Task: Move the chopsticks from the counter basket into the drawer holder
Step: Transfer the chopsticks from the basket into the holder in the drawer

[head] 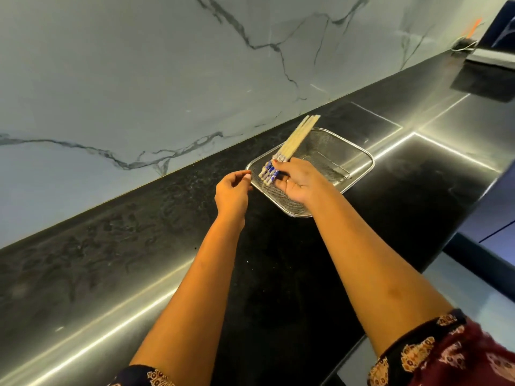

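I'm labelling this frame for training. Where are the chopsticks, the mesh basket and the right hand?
chopsticks (pixel 297 136): head view, on the pale wooden shafts.
mesh basket (pixel 331 146): head view, on bare mesh at its far side.
right hand (pixel 301 182): head view, on the middle of the hand, which grips the chopsticks.

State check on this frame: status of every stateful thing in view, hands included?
Pale wooden chopsticks with blue patterned ends: bundled, held over the basket, tips past its far rim.
Square steel mesh basket: sitting on the black counter.
Right hand: gripping the chopsticks' patterned ends.
Left hand: fingers curled at the basket's left corner; rim contact unclear.
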